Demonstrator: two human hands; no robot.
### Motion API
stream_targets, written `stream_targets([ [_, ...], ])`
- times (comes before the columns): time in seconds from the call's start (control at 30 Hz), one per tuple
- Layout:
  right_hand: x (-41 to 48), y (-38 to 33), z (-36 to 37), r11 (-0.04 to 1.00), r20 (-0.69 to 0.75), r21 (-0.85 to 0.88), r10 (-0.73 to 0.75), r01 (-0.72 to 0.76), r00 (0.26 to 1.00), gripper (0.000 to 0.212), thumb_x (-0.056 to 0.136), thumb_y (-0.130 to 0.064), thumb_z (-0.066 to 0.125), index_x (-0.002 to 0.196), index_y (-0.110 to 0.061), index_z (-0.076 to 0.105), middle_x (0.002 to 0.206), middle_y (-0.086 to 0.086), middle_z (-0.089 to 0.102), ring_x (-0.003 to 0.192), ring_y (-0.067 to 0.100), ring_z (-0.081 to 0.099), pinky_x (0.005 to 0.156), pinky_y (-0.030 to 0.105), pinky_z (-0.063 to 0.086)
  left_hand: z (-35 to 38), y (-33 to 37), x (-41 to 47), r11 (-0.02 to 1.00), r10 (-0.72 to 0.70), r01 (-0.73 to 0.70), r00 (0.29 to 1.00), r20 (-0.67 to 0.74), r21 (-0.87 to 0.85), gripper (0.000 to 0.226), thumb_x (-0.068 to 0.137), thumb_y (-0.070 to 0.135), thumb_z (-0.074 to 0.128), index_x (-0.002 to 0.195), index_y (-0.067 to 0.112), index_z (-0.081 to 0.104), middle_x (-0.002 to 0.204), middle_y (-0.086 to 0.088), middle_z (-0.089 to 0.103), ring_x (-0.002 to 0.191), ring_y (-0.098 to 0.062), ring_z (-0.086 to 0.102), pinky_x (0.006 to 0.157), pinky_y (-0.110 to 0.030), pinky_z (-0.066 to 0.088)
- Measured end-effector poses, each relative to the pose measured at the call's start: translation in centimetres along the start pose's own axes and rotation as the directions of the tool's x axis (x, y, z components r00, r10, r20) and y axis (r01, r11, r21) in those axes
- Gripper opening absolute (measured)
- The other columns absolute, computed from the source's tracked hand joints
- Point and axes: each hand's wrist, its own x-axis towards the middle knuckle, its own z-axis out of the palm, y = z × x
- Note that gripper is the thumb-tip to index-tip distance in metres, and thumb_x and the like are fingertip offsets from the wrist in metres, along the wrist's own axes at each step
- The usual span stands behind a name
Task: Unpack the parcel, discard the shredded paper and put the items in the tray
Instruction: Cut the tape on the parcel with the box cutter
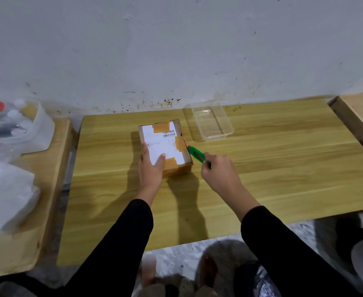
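A pale wooden tabletop [283, 168] with a lengthwise grain stands against a stained white wall. Two things lie directly on it. A taped cardboard parcel [165, 144] with a white label sits flat under the left hand [151, 166] and just left of the right hand [219, 172]. A clear plastic tray [217, 136] stands beyond the right hand, near the parcel's far right corner but apart from it. Towards the near edge, below both hands, the wood carries only shadows of the arms.
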Motion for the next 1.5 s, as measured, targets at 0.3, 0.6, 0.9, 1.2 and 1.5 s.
stream_targets([
  [0.3, -1.5, 2.7, 0.1, 0.934, -0.161, 0.345, 0.152, -0.089, 0.975, 0.034, 0.088, -0.009, 0.051, 0.12, -0.011, 0.06, 0.057, 0.01, 0.06, 0.041, 0.013, 0.039, 0.039, 0.02, 0.031, -1.1, 0.0, 0.9, 0.996, 0.091, -0.09, 0.995, -0.038, 0.026, 0.062, 0.089, 0.045, 0.049, 0.144, 0.028, 0.026, 0.141, -0.005, 0.041, 0.128, -0.027, 0.04, 0.101, -0.042, 0.039],
  [0.6, 2.7, 0.9, 1.1, 0.873, -0.142, 0.477, 0.196, -0.106, 0.97, 0.033, 0.091, -0.011, 0.049, 0.12, -0.018, 0.061, 0.061, 0.009, 0.057, 0.045, 0.014, 0.039, 0.044, 0.029, 0.033, -4.0, 4.2, 6.5, 0.704, 0.406, -0.501, 0.865, 0.294, 0.503, 0.063, 0.093, 0.038, 0.049, 0.147, 0.017, 0.023, 0.157, -0.004, 0.014, 0.145, -0.02, 0.01, 0.116, -0.036, 0.014],
  [0.9, 5.9, 0.5, 2.2, 0.837, -0.095, 0.533, 0.203, -0.122, 0.975, 0.032, 0.09, -0.012, 0.051, 0.12, -0.017, 0.062, 0.058, 0.001, 0.052, 0.048, 0.012, 0.041, 0.047, 0.027, 0.034, -3.7, 2.9, 10.6, 0.349, 0.351, -0.628, 0.776, 0.525, 0.695, 0.075, 0.082, 0.073, 0.006, 0.147, 0.036, 0.006, 0.158, -0.004, 0.011, 0.145, -0.024, 0.011, 0.116, -0.041, 0.016],
  [1.2, 6.6, -0.8, 1.4, 0.867, -0.092, 0.491, 0.143, -0.08, 0.985, 0.032, 0.091, -0.011, 0.049, 0.121, -0.015, 0.06, 0.057, -0.001, 0.052, 0.044, 0.011, 0.04, 0.041, 0.024, 0.032, -5.8, 2.9, 8.1, 0.655, 0.094, -0.014, 0.994, -0.063, 0.756, 0.067, 0.093, 0.057, 0.027, 0.146, 0.018, 0.017, 0.144, -0.02, 0.031, 0.127, -0.039, 0.034, 0.103, -0.047, 0.029],
  [1.5, 7.3, -3.2, 1.7, 0.948, -0.078, 0.319, 0.028, -0.001, 0.997, 0.029, 0.093, -0.013, 0.047, 0.119, -0.011, 0.06, 0.074, 0.015, 0.064, 0.052, 0.017, 0.05, 0.044, 0.026, 0.037, -6.2, 0.5, 4.9, 0.888, -0.002, 0.041, 0.996, -0.087, 0.458, 0.072, 0.09, 0.055, 0.043, 0.148, 0.023, 0.013, 0.14, -0.02, 0.028, 0.129, -0.036, 0.027, 0.104, -0.044, 0.029],
])
